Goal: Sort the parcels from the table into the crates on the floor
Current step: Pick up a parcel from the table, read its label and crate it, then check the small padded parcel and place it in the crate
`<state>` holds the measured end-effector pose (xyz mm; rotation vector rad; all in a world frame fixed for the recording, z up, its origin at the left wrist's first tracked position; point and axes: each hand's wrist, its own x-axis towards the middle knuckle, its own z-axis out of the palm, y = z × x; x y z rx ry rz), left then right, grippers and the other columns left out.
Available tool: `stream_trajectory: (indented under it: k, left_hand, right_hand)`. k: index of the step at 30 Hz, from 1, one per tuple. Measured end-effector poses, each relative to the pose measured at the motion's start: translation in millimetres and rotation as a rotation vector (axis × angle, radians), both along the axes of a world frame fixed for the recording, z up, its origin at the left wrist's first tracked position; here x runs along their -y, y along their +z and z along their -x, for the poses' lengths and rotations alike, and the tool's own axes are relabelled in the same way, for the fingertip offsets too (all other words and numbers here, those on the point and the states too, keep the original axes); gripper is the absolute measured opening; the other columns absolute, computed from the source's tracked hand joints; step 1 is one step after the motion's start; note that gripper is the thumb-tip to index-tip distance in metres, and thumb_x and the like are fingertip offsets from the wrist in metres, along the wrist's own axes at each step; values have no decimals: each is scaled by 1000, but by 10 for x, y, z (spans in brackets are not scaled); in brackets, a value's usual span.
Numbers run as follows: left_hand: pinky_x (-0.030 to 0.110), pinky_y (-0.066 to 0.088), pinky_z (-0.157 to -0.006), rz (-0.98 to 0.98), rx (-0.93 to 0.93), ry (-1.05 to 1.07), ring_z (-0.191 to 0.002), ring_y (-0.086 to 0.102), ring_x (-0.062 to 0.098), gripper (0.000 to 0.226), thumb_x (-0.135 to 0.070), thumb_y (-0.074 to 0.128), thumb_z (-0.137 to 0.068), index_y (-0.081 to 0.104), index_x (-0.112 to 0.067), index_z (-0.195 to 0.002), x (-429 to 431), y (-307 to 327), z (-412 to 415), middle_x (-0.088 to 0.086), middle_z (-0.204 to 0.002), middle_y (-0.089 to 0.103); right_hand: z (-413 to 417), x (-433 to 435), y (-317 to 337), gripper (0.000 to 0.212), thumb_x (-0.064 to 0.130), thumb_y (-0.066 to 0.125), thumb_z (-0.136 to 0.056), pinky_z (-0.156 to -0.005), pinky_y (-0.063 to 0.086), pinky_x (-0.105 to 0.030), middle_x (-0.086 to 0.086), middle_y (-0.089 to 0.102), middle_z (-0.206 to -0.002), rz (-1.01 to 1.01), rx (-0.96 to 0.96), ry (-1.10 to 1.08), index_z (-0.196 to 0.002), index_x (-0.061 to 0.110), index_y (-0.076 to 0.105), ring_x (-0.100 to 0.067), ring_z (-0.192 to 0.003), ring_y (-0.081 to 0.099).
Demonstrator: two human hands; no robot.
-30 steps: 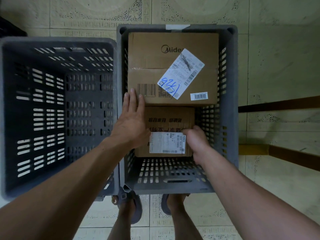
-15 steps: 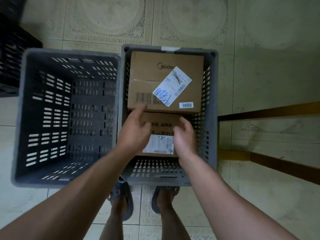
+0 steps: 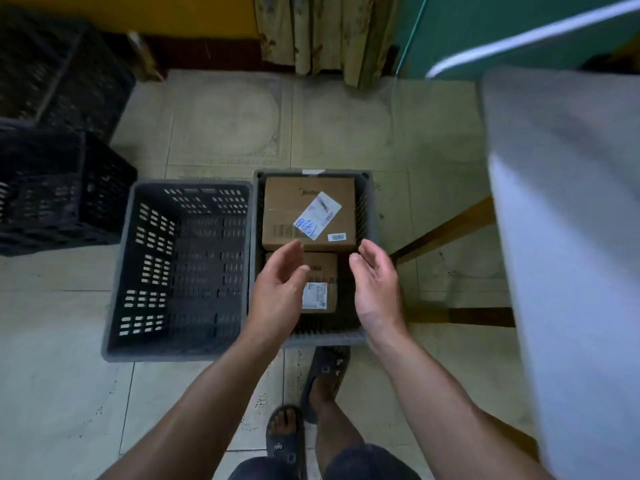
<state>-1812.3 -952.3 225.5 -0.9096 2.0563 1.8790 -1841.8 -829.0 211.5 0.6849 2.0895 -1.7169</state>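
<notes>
— While you stand over the crates, what sits nearest you?

— Your two feet in dark sandals (image 3: 287, 441) on the pale tiled floor (image 3: 69, 393), one ahead of the other, the front one just short of the right grey crate (image 3: 367, 216). Above them both your forearms reach forward.

— And your hands?

— Your left hand (image 3: 277, 289) and your right hand (image 3: 375, 285) hang over that crate, palms turned toward each other, fingers loosely spread, holding nothing. They stand apart, with the small parcel (image 3: 322, 282) showing between them; your left hand covers its left part.

— Where do the parcels lie?

— Both are inside the right crate. The small brown box lies in the near half, white label (image 3: 314, 295) up. The large parcel (image 3: 308, 211) fills the far half, touching the small one's far edge, with a slanted white label (image 3: 317, 215) marked in blue.

— What stands around you?

— The left grey crate (image 3: 180, 271) sits flush against the right one and holds no parcel. To your right a blurred white tabletop (image 3: 571, 237) juts across the view, hiding the floor beneath, with brown wooden rails (image 3: 446, 230) showing under its edge. Farther left, black crates (image 3: 52, 188) stand stacked. Beyond, a patterned curtain (image 3: 322, 32) hangs between a yellow wall (image 3: 138, 12) and a green panel (image 3: 485, 26).
</notes>
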Motion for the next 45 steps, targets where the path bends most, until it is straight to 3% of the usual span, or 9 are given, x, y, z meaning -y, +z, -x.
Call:
stream_trajectory:
  k: [3, 6, 8, 11, 15, 20, 24, 31, 45]
  left_hand:
    - [20, 43, -104, -31, -72, -25, -125, 54, 2, 44, -9, 53, -101, 51, -24, -143, -97, 480, -275, -8, -139, 58]
    - [2, 45, -87, -53, -141, -68, -108, 56, -17, 43, -6, 52, -100, 54, -21, -140, -219, 861, -501, -14, -128, 63]
    - [-1, 44, -85, -74, -184, -79, -104, 57, -16, 42, -3, 52, -100, 55, -16, -139, -321, 1153, -651, -9, -129, 63]
    - [6, 46, -91, -106, -210, -106, -113, 55, -12, 41, -5, 53, -100, 55, -19, -138, -505, 1442, -872, -9, -131, 63]
    - [14, 48, -96, -148, -223, -154, -118, 57, -3, 37, -7, 52, -101, 57, -25, -132, -854, 1780, -1116, -12, -127, 64]
    - [13, 47, -92, -185, -239, -198, -119, 58, -1, 37, -9, 54, -101, 58, -26, -133, -1354, 2072, -1351, -13, -127, 64]
    - [10, 49, -85, -201, -246, -205, -113, 59, -6, 35, -6, 54, -100, 59, -22, -132, -1842, 2245, -1417, -13, -125, 65]
    - [32, 42, -109, -216, -259, -192, -120, 59, 4, 36, -9, 55, -100, 58, -22, -134, -3039, 2481, -1496, -10, -130, 65]
    - [26, 42, -105, -180, -202, -241, -119, 58, 1, 34, -13, 54, -102, 57, -28, -131, -4092, 2582, -1360, -13, -130, 62]
  right_hand:
    - [-293, -121, 551, 41, 26, 51, -105, -77, 46, -11, 10, 53, -139, 37, -47, -1, -145, 27, 47, 3, -110, 54]
    - [-603, -208, 939, 40, 28, 54, -103, -89, 41, -14, 9, 54, -144, 41, -117, -13, -143, 29, 50, -2, -122, 52]
    - [-842, -307, 1233, 40, 28, 56, -102, -98, 40, -18, 10, 55, -143, 40, -170, -32, -141, 30, 52, 0, -123, 52]
    - [-1162, -494, 1528, 39, 26, 58, -101, -101, 40, -16, 11, 57, -140, 42, -196, -52, -140, 28, 53, 6, -119, 54]
    - [-1509, -850, 1893, 38, 23, 57, -102, -87, 41, -1, 13, 57, -131, 42, -207, -87, -140, 25, 54, 21, -105, 50]
    - [-1809, -1384, 2201, 29, 26, 58, -101, -106, 42, -20, 18, 58, -130, 33, -220, -140, -128, 37, 54, 10, -117, 53]
    - [-1940, -1920, 2397, 29, 29, 57, -102, -99, 38, -16, 19, 57, -132, 43, -237, -141, -129, 37, 54, 8, -120, 52]
    - [-2086, -3166, 2575, 30, 32, 55, -102, -102, 39, -20, 24, 54, -133, 21, -269, -110, -131, 42, 52, 3, -125, 51]
    - [-1873, -4165, 2561, 36, 34, 54, -103, -100, 38, -22, 19, 54, -137, 41, -239, -153, -139, 34, 51, -2, -126, 50]
